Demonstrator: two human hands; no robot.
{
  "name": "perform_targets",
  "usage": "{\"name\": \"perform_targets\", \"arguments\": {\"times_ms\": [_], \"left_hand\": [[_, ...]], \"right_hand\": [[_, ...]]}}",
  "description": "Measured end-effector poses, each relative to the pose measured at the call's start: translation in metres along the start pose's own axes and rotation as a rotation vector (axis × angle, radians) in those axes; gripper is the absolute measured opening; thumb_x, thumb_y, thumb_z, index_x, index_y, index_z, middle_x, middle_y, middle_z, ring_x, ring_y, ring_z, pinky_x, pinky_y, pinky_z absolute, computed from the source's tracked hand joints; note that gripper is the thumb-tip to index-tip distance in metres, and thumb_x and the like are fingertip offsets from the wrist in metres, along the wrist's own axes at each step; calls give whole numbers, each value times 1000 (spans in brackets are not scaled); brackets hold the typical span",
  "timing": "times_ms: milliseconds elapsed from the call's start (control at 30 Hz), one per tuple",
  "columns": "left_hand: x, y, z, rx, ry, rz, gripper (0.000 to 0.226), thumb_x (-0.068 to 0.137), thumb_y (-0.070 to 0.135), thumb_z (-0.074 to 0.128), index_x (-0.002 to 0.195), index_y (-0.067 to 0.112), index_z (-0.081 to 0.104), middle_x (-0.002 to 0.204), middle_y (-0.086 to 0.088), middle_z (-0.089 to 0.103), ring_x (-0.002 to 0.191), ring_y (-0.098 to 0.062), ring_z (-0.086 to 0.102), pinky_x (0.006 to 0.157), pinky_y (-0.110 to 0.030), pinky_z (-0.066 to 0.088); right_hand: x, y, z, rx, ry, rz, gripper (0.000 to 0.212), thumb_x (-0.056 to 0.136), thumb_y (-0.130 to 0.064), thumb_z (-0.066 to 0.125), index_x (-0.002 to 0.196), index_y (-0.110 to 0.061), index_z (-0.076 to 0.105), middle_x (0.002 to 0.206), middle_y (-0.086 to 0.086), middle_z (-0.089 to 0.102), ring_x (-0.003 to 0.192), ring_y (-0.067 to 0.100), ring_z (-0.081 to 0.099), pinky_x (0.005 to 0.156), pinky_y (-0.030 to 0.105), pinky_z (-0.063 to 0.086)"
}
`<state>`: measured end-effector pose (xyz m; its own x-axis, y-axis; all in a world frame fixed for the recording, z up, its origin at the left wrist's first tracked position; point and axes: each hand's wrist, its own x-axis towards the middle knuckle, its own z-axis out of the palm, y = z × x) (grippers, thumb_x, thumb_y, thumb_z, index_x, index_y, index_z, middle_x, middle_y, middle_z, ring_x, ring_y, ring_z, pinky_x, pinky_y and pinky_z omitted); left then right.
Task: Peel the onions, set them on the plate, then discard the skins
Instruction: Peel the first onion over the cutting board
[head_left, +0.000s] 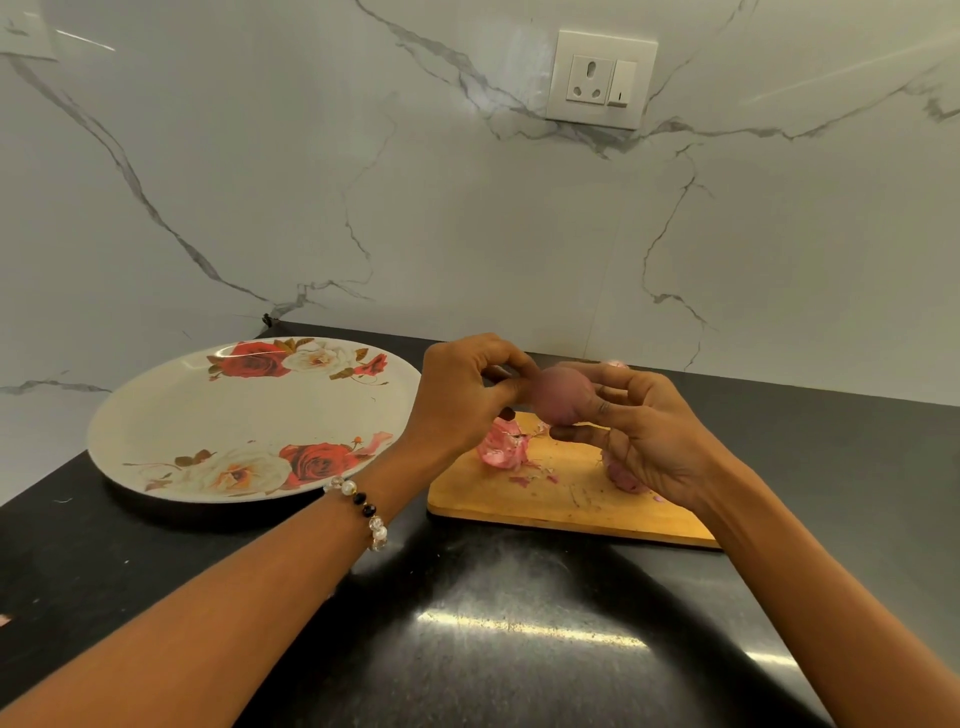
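Black counter (493, 623) below a marble wall (467, 208), floral plate (171, 415) beside a cutting board (561, 499).
Right hand (644, 441) grips an onion (563, 395); left hand (457, 395) pinches its tip.

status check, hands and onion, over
Right hand holds onion above cutting board; left hand pinches its skin. Plate holds no onions. Nothing in the way.

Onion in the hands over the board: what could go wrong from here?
The onion is held in the air by fingertips only; a hard tug from the left hand may slip it from the right hand. Loose skins lie near the cutting board edge and may scatter onto the counter.
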<state>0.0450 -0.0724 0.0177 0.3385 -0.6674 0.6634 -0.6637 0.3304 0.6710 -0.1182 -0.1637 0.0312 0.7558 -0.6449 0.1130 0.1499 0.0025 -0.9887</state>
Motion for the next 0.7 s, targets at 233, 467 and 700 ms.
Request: {"name": "perform_targets", "arguments": {"times_ms": [233, 467, 700], "left_hand": [[3, -2, -5, 89, -62, 93, 11, 74, 2, 78, 83, 7, 73, 94, -3, 66, 75, -13, 65, 58, -11, 52], [5, -7, -4, 175, -142, 94, 12, 78, 2, 74, 89, 8, 70, 105, -4, 59, 78, -8, 58, 72, -6, 48], [0, -3, -2, 159, -222, 43, 22, 86, -6, 61, 90, 15, 59, 108, -1, 48, 84, -4, 54, 73, -3, 44]], "right_hand": [[0, 2, -2, -72, -31, -2, 41, 72, -9, 66, 113, -5, 66, 117, 22, 64, 97, 32, 71, 73, 35, 62], [1, 3, -3, -92, -40, 13, 43, 71, -10, 67, 114, -7, 66, 121, 20, 62, 99, 32, 71, 74, 36, 62], [2, 4, -5, -22, -32, 21, 39, 72, -7, 65, 111, -4, 66, 118, 22, 63, 96, 32, 71, 70, 34, 61]]}}
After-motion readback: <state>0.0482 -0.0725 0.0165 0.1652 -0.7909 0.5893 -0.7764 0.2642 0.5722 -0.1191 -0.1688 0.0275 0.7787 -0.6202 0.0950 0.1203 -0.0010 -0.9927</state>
